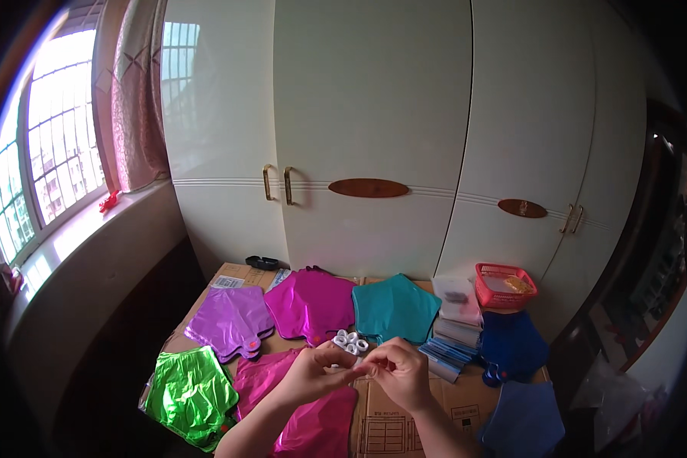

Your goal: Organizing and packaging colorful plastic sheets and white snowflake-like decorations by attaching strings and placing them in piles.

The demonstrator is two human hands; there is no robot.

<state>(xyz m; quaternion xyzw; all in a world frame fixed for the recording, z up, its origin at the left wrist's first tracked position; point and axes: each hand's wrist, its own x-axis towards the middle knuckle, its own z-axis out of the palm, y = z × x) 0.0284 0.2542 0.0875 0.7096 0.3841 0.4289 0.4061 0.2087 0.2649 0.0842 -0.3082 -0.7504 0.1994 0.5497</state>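
Both my hands meet over the middle of the cardboard, fingertips close together. My left hand (320, 374) pinches thumb against fingers, and my right hand (401, 374) is curled in a pinch beside it. Whatever is between the fingers is too small or hidden to make out. Just beyond the fingertips sits a cluster of white rings (350, 343). Below my left forearm lies a stack of shiny pink foil sheets (313, 427), partly covered by the arm. Past the hands are flat stacks of magenta foil sheets (311, 301) and teal foil sheets (395, 305).
Lilac (227, 317) and green foil sheets (191, 393) lie left; dark blue (514, 343) and lighter blue sheets (524, 420) lie right. Blue-grey packets (450, 349) and a red basket (504, 299) stand at right. A black object (262, 262) is at the back, before white cabinets (366, 114).
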